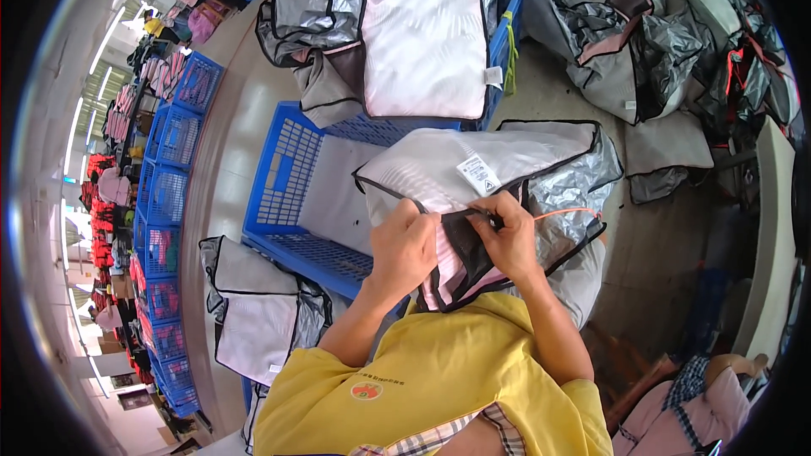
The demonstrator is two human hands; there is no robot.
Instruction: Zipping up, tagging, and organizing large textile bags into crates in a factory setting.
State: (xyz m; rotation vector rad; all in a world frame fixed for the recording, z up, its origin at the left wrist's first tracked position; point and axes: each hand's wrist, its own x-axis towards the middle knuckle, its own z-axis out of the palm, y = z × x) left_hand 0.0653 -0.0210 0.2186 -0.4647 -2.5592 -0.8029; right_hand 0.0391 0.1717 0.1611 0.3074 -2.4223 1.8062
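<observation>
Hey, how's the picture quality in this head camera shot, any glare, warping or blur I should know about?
Head view: strong fisheye, the blue crates and floor lines bow toward a black rim; ceiling lights at far left blow out to white; the silver fabric pieces throw shiny glare; both hands, left hand and right hand, and the grey pouch they hold are sharp, evenly lit, little shadow.

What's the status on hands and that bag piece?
Left hand and right hand both pinching the grey-and-pink bag panel at its black-trimmed edge. Panel held over the blue crate. Nothing between the hands.
</observation>
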